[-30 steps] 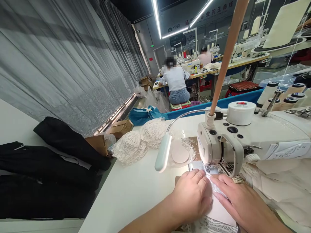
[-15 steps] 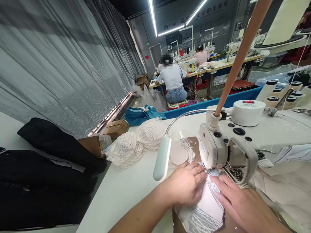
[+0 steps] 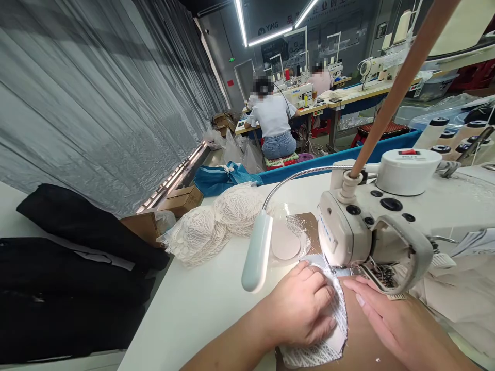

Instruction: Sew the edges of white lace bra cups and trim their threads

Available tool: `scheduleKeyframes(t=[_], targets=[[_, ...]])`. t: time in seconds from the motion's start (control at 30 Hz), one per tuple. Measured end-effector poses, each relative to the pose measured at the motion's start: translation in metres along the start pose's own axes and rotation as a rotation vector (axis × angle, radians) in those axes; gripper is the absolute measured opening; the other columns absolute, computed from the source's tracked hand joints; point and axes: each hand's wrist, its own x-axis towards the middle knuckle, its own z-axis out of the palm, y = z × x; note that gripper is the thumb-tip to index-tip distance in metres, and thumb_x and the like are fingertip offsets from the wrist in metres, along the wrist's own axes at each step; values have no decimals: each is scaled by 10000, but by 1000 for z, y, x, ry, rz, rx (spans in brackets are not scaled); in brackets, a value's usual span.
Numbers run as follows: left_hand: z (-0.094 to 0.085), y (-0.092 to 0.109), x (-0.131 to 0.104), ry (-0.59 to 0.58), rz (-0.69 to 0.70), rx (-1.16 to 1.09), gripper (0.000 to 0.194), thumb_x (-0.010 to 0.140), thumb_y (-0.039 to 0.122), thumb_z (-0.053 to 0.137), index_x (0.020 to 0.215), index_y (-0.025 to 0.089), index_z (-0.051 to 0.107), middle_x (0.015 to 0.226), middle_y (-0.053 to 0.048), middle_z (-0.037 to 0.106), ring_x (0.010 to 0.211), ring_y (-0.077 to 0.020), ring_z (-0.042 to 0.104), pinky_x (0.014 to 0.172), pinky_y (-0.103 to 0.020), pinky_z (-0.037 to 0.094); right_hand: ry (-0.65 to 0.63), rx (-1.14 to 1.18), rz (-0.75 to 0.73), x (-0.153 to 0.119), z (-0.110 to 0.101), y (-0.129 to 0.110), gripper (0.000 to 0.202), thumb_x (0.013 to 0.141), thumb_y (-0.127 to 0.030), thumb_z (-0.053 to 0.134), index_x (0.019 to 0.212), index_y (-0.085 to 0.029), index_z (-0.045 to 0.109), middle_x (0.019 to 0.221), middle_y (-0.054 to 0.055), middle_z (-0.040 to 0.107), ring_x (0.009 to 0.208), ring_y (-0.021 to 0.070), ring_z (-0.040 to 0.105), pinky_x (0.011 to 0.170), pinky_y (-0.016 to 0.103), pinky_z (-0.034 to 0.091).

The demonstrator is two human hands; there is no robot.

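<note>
In the head view my left hand [image 3: 303,304] lies over a white lace fabric piece [image 3: 337,330] with its fingers curled and pressed on it. The lace piece rests on the brown machine bed [image 3: 365,335], left of the needle area. My right hand [image 3: 390,309] rests on that bed with straight fingers, apart from the lace piece, and holds nothing. Close above both hands is the white sewing machine head [image 3: 340,234]. A pale rounded pad [image 3: 285,240] lies beyond my left hand. My left thumb and the fabric beneath the palm are partly hidden.
A lamp [image 3: 257,252] on a bent metal neck hangs left of the machine. Stacked lace cups [image 3: 199,234] sit on the white table [image 3: 185,309]. Thread cones [image 3: 435,131] stand at the right. A person [image 3: 273,121] sits at another machine farther back.
The lace piece has shifted left with my left hand, whose fingers are now more curled. My right hand no longer touches the fabric. The view has turned slightly.
</note>
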Motion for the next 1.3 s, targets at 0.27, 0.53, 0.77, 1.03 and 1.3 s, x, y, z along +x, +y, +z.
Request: scheduleKeyframes(t=[0.27, 0.53, 0.77, 1.03, 1.3], targets=[[3, -4, 0, 49, 35, -27, 347, 932, 392, 488, 1090, 102, 593, 990, -131, 590, 954, -259, 528, 947, -411, 453, -215, 101, 61, -18, 20, -3, 520, 913, -135, 320, 1348, -279, 564, 1013, 110, 709, 838, 241, 689, 619, 321, 543], [7, -5, -2, 108, 9, -86, 380, 915, 379, 503, 1116, 76, 610, 992, -144, 599, 968, -263, 537, 939, -415, 479, -246, 97, 96, -20, 22, -6, 544, 897, -110, 288, 1328, -265, 582, 950, 112, 679, 690, 204, 656, 505, 287, 485], [11, -9, -1, 154, -57, -61, 403, 904, 378, 519, 1166, 81, 596, 1032, -152, 608, 1037, -288, 540, 995, -457, 456, -89, -66, 46, -16, 29, -4, 559, 845, -81, 340, 1278, -277, 634, 1095, 122, 726, 885, 254, 726, 653, 346, 614], [6, -4, 0, 124, -4, -9, 325, 936, 276, 482, 1206, 123, 579, 1205, -148, 634, 1182, -285, 523, 1105, -500, 329, -14, -148, -69, -2, 13, 0, 449, 838, -87, 393, 1151, -159, 706, 1003, 173, 750, 861, 310, 735, 681, 469, 640], [12, -7, -1, 127, 69, -47, 344, 957, 216, 429, 1232, 71, 578, 1294, -129, 624, 1138, -253, 568, 992, -361, 461, -124, -73, -132, -12, 16, 5, 528, 855, -92, 383, 1323, -208, 598, 1195, 140, 705, 988, 255, 722, 741, 349, 638]])
